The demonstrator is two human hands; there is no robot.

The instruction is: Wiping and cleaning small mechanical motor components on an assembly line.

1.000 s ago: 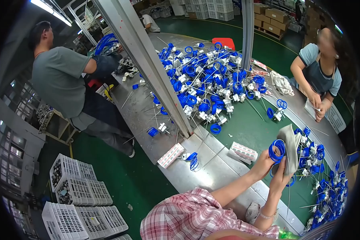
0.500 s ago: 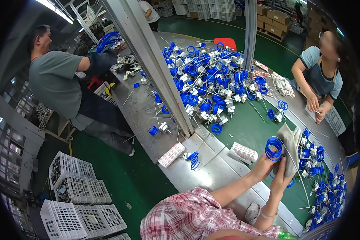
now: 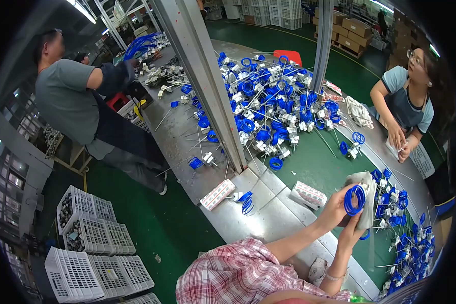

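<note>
Near the front edge of a metal-bordered green tabletop (image 3: 319,164), we grip a round coil of slender blue strands (image 3: 348,201) in our left hand (image 3: 334,209), our right hand (image 3: 348,234) wrapped around a limp grey cloth (image 3: 368,210) behind it; a tangled pile of blue-and-white pieces (image 3: 263,135) rises toward the far edge

Factory workshop with a green floor (image 3: 182,223) and a long metal counter (image 3: 248,223).
Two grey metal posts (image 3: 202,76) stand at the counter. At upper left a fluorescent tube (image 3: 84,11) is lit; along the left edge, small-paned windows (image 3: 15,180) break a pale wall (image 3: 23,157). White slotted plastic crates (image 3: 70,276) stand on the floor at lower left, and taller stacks of white crates (image 3: 283,14) rise at the far side, near brown cardboard cartons (image 3: 357,28) piled on a pallet (image 3: 346,48).
</note>
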